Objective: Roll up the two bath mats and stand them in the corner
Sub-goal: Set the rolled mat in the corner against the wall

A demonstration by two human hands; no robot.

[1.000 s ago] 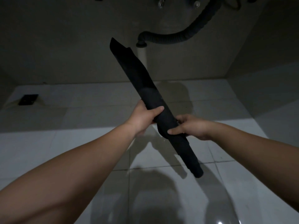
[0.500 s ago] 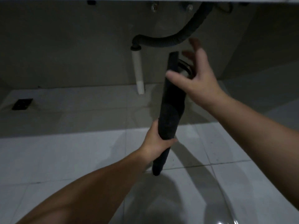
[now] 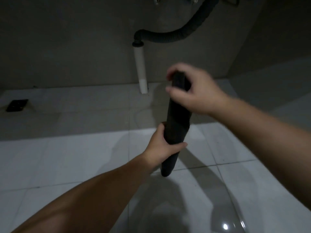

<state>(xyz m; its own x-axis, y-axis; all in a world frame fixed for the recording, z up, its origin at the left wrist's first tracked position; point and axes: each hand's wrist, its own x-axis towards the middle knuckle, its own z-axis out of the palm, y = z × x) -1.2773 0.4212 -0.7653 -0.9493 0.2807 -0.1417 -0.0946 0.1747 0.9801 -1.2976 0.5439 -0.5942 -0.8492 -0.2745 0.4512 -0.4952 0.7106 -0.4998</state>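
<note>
Since the frame half a second back, the right hand (image 3: 195,93) has dropped from an open, spread pose beside the roll to a capped hold on its upper end, and the rolled bath mat (image 3: 176,121) has settled close to upright. Right-hand fingers (image 3: 175,68) curl over the top of the roll with the thumb on the near side; motion blur hides how tight this hold is. The left hand (image 3: 159,147) wraps the lower third, thumb across the front, in a firm grasp. The roll hangs between the two hands over the white floor tiles (image 3: 84,157), and its offset shadow suggests the lower end is not yet touching down. It sits in front of the white drain pipe (image 3: 141,68) and below the corrugated hose (image 3: 176,37); the wall corner (image 3: 233,74) lies further right. The second mat is not in view. Procedure for the step in hand: keep the left-hand squeeze constant so the layers do not spring loose; use the right hand only to steer the top. Carry the roll vertically toward the corner, lower the bottom end flat on the tile, and lean the top against both walls before releasing. Release the top first. Probable fault: unrolling or toppling if the base lands tilted.
</note>
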